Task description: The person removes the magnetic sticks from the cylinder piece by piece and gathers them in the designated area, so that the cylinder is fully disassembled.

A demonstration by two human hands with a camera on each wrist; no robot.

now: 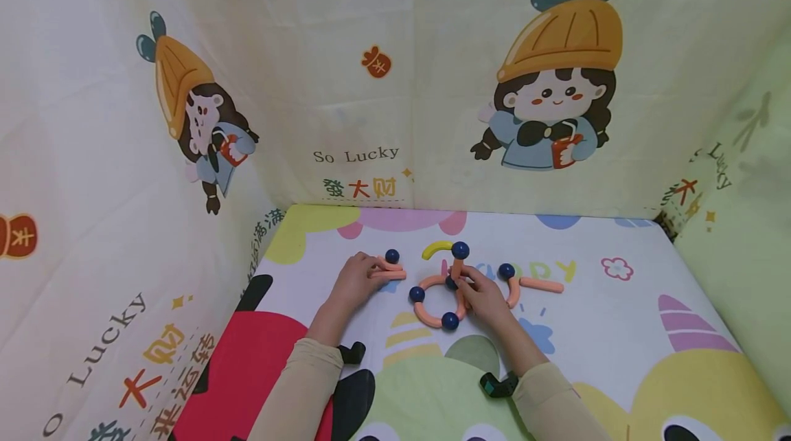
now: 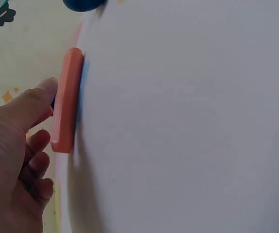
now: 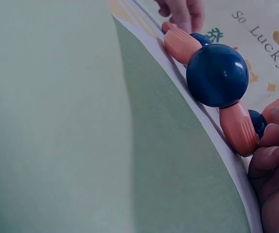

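Note:
My left hand (image 1: 355,281) has thumb and finger at the near end of a curved orange magnetic rod (image 1: 391,265), which touches a blue ball (image 1: 392,256). A straight orange rod (image 2: 69,99) lies just in front of those fingertips and partly hides them. My right hand (image 1: 485,295) pinches a straight orange rod (image 1: 456,268) standing on a ring of curved rods (image 1: 428,318) and blue balls (image 3: 217,75). Another blue ball (image 1: 460,250) caps the upright rod. The right fingers cover part of the ring's right side.
Behind the ring lies a yellow curved rod (image 1: 437,248). Right of my right hand are a curved rod (image 1: 514,292) with a blue ball (image 1: 507,271) and a straight rod (image 1: 541,285). A printed cloth (image 1: 618,317) covers the table; printed curtains (image 1: 432,84) enclose it.

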